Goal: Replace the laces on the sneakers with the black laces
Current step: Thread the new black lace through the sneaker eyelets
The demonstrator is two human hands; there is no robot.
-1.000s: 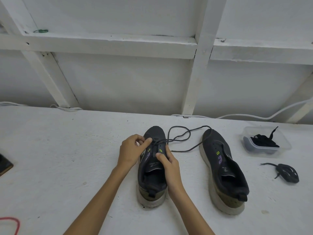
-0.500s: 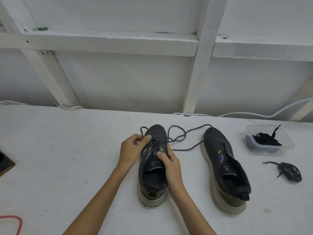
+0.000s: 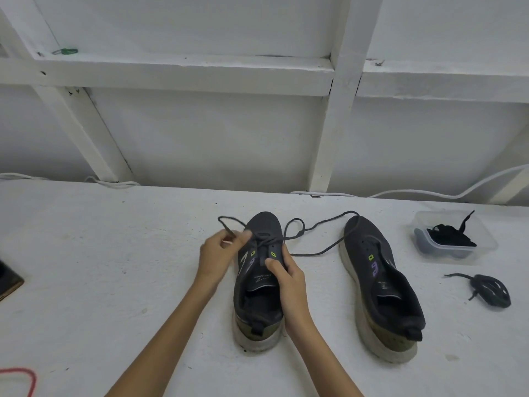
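Left sneaker [image 3: 254,299] stands on the bench [image 3: 114,253], toe pointing away from us. Its dark grey lace [image 3: 315,224] crosses only the front eyelets. The loose ends loop past the toe and trail to the right sneaker [image 3: 375,270], which stands near and parallel. Our left hand [image 3: 217,253] pinches the lace beside the front eyelets. Our right hand [image 3: 289,279] grips the left sneaker's side, thumb on the tongue. Further right, a clear plastic container [image 3: 486,245] holds black laces [image 3: 449,239]. A coiled black lace [image 3: 492,290] lies on the bench near the container, on our side of it. A white cable [image 3: 429,192] runs along the wall. A red cord [image 3: 25,379] lies at the near left corner.
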